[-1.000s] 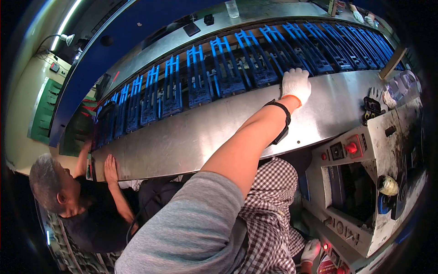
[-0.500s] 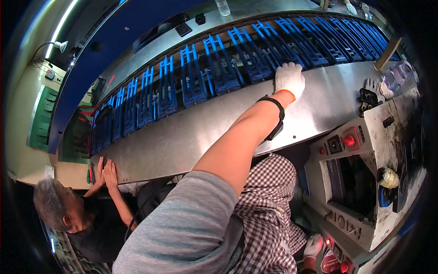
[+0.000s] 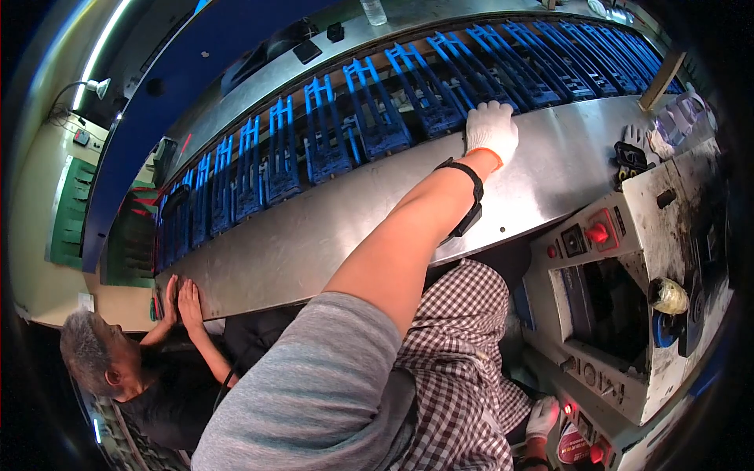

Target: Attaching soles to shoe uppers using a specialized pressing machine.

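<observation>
The left grip [image 3: 492,129], a hand in a white knit glove with an orange cuff, lies at the far edge of a long silver metal desk [image 3: 314,228], its fingers bent; how tightly they close, and on what, I cannot tell. Just beyond it, running off to both sides, stands a row of blue forked metal frames [image 3: 442,120]. Well beyond that grip is a clear plastic bottle [image 3: 375,11], its contents unclear. To its right and nearer the wearer, a worn white metal cabinet [image 3: 656,235] has a rectangular opening, dark inside. The right grip [image 3: 542,418], also white-gloved, is low beside the cabinet, near a small glowing red light [image 3: 567,408]; its closure cannot be told.
</observation>
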The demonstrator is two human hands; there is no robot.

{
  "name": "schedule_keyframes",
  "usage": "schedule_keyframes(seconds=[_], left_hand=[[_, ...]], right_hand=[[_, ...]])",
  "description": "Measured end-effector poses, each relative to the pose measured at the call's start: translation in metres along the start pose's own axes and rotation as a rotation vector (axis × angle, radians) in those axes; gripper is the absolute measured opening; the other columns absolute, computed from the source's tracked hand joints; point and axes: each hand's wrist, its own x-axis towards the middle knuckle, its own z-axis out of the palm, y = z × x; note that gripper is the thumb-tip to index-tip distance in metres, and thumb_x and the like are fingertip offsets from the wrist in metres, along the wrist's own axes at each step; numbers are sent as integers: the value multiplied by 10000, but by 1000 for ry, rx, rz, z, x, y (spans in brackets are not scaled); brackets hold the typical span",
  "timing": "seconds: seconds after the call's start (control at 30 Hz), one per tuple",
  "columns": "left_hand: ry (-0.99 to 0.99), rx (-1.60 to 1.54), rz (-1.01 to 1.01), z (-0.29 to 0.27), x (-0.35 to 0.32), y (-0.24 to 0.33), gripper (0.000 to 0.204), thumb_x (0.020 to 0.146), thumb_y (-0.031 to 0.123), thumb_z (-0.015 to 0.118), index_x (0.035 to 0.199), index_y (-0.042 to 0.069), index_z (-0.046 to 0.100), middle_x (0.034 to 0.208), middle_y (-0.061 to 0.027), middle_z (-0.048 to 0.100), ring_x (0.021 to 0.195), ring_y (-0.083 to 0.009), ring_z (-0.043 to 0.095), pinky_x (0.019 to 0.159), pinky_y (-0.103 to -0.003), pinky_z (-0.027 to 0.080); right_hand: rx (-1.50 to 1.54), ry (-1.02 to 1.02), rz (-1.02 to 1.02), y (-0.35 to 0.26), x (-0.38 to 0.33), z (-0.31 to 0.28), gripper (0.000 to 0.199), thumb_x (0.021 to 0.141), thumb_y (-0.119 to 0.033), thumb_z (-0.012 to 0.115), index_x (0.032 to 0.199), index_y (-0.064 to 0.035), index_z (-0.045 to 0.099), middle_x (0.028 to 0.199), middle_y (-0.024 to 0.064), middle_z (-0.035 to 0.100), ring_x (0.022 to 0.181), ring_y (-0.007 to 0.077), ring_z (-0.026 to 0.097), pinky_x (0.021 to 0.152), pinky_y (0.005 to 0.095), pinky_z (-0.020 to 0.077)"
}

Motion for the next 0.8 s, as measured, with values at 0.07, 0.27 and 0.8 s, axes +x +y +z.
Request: schedule_keyframes(seconds=[0.07,0.27,0.8], left_hand=[[-12,-2,2,0,1,0,281,944,242,579,1139,96,719,1132,-137,703,1077,-335,658,934,-480,522],[-17,-12,-6,-3,1,0,286,940,244,582,1141,96,722,1134,-141,708,1079,-339,665,935,-484,525],[-27,-24,-24,-10,-1,5,304,920,240,557,1124,118,746,1116,-160,727,1065,-361,687,916,-514,533]], right_hand=[[69,22,67,0,-2,2,154,933,-83,548,845,39,515,873,218,530,837,407,531,774,461,439],[9,30,4,2,-1,2,158,937,-86,545,841,37,523,870,225,540,836,418,533,774,474,437],[12,-82,39,2,4,-9,169,817,-151,666,809,7,604,857,229,602,868,453,591,775,533,469]])
